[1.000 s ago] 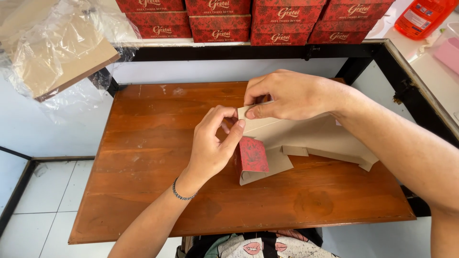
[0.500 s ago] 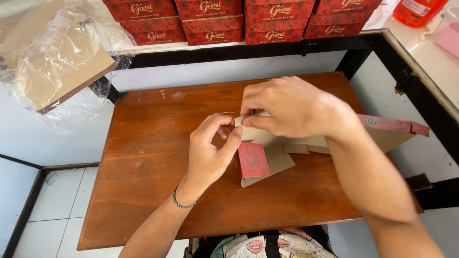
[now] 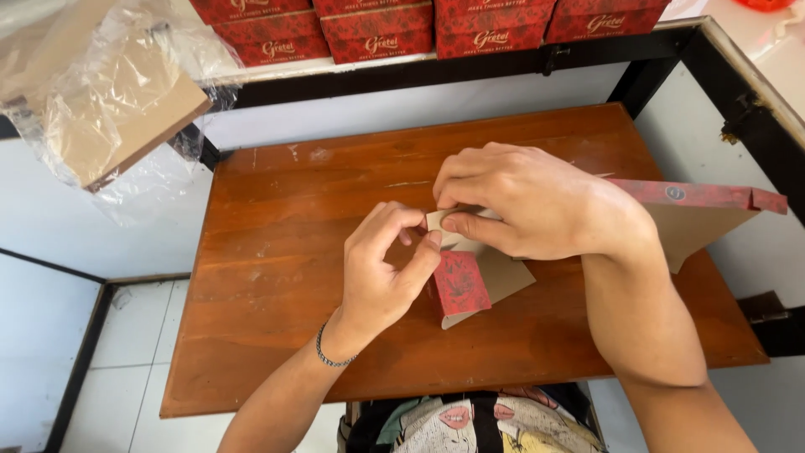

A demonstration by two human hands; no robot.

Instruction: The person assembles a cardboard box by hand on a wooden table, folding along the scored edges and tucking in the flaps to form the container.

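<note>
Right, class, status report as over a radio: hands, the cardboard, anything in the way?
Left hand and right hand both pinching the flat carton blank. Blank half-folded on wooden table. Nothing blocking.

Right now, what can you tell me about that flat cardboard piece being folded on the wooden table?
The unfolded cardboard box blank is plain brown inside and red-patterned outside. It lies partly flat on the brown wooden table, with one red flap turned up near the left hand and a long red-edged panel raised at the right. The right hand pinches a brown flap from above.
</note>
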